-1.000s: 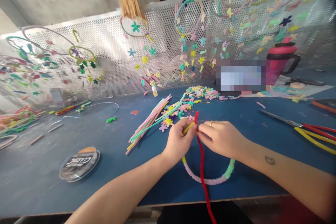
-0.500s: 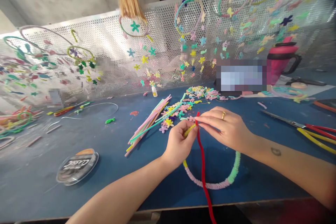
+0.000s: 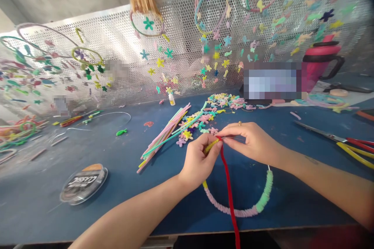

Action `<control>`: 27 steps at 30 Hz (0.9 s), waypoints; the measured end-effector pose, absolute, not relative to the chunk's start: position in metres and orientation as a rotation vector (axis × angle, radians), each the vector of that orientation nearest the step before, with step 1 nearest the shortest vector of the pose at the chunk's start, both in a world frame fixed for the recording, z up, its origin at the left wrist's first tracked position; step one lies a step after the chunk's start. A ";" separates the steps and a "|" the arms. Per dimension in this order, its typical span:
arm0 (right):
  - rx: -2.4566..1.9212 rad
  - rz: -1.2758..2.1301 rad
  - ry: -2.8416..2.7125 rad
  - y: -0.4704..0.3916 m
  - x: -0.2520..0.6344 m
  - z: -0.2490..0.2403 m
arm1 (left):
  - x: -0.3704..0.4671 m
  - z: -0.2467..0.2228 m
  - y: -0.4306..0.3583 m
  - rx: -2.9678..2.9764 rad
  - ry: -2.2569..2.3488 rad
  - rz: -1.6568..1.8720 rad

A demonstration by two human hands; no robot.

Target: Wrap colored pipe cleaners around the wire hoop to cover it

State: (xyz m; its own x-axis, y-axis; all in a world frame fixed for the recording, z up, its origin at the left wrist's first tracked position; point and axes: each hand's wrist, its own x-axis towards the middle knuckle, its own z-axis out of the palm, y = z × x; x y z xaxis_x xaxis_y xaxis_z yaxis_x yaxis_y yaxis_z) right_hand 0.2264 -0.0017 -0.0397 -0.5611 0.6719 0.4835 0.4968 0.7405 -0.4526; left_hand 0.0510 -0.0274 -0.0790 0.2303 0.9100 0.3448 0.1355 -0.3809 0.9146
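A ring [image 3: 247, 213] wrapped in lilac, mint and yellow fuzzy stem hangs below my hands, with a bare wire stretch at its upper right. My left hand [image 3: 201, 155] pinches the ring's yellow-wrapped part between thumb and fingers. From that pinch a red fuzzy stem [image 3: 229, 190] runs down across the ring and past the table's front edge. My right hand [image 3: 248, 140] has its thumb and fingertips closed at the red stem's upper end, beside the left thumb; what exactly they grip is too small to tell.
Fuzzy sticks [image 3: 166, 136] and a pile of small flowers [image 3: 201, 118] lie behind my left hand. A clear spool [image 3: 84, 184] is at the left, scissors [image 3: 336, 138] at the right. Behind stand a glue bottle [image 3: 171, 99], a pink tumbler [image 3: 320, 62] and a perforated panel [image 3: 181, 46] with hanging rings.
The red stem's upper end, which stuck up between my fingertips, is now folded down at the ring. My right hand has turned slightly, and the ring's lower part has swung a little to the right.
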 end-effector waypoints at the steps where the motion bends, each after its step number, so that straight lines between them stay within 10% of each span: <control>1: -0.885 0.401 -2.285 -0.003 0.227 -0.040 | 0.052 -0.080 -0.027 1.709 0.987 1.219; 27: -1.044 0.578 -2.287 -0.004 0.238 -0.049 | 0.059 -0.081 -0.025 1.652 1.117 1.077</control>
